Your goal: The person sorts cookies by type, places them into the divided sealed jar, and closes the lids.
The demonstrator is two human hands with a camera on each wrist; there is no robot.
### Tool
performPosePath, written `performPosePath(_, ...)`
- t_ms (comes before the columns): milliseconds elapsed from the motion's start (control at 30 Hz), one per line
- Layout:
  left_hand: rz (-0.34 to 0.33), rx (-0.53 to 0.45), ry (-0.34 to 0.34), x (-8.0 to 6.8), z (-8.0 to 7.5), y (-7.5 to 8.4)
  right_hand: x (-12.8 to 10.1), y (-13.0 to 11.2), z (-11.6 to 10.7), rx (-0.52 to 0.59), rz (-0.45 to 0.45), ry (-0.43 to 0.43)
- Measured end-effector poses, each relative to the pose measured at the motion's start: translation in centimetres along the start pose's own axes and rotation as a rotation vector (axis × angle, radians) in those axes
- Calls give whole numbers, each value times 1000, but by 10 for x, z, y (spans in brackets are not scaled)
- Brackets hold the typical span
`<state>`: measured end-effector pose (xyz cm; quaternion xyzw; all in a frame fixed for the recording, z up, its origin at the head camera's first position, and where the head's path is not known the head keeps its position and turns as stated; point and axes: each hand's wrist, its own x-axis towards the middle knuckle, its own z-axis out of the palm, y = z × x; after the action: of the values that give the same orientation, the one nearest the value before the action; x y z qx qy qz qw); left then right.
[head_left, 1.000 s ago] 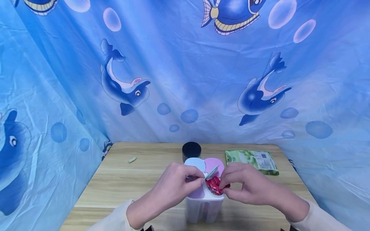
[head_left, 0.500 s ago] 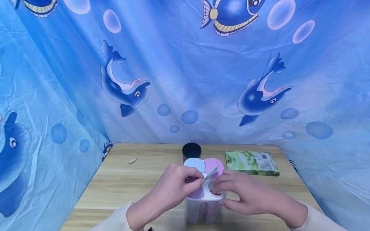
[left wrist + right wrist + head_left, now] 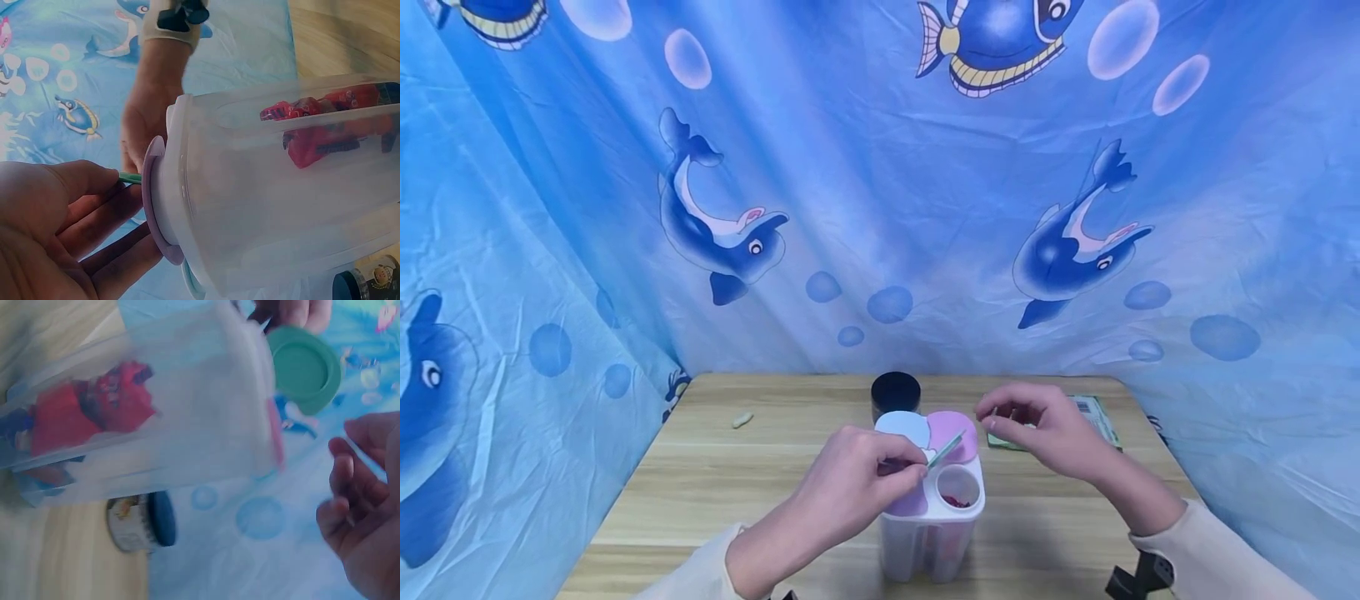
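A translucent storage box (image 3: pixel 898 546) with several coloured flip lids stands in front of me. My left hand (image 3: pixel 853 479) pinches the edge of its raised green lid (image 3: pixel 306 369) between thumb and index finger. Below that lid the round front-right opening (image 3: pixel 959 486) is uncovered. Red wrapped packets (image 3: pixel 122 403) lie low inside the box, seen through its wall. My right hand (image 3: pixel 1048 429), fingers loosely bent and holding nothing, hovers right of the box over a green snack bag (image 3: pixel 1093 417), which it partly hides.
A dark-lidded jar (image 3: pixel 896 392) stands behind the box. One small pale peanut-shaped piece (image 3: pixel 742 420) lies on the wooden table (image 3: pixel 715 483) at the left. A blue sea-print cloth (image 3: pixel 880 208) hangs behind and beside the table.
My right hand had red packets at the opening, pushed its fingers in, then came out bare and moved up and right. The red packets dropped inside. My left hand stays at the green lid.
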<state>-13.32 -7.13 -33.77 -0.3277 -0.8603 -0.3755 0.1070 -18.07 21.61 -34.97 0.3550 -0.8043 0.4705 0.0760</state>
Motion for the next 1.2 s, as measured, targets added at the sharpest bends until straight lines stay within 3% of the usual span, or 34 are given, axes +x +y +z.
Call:
performPosePath(133, 3, -5, -7, 0, 1, 0, 0, 14, 8, 79, -28, -49)
performPosePath(500, 59, -9, 33, -6, 3, -9, 2, 15, 15, 78, -65, -34)
performPosePath(700, -44, -39, 54, -16, -2, -31, -4, 15, 14, 56, -68, -45)
performPosePath(800, -127, -101, 17, -20, -5, -44, -10, 13, 14, 30, -52, -42)
performPosePath(933, -230, -246, -98, -23, -5, -59, -20, 13, 15, -2, -60, -30)
performPosePath(1067, -239, -391, -184, -25, -3, -73, -29, 17, 16, -2, -113, -23)
performPosePath(1200, -215, -480, -205, -27, 1, -80, -35, 21, 20, 34, -153, -24)
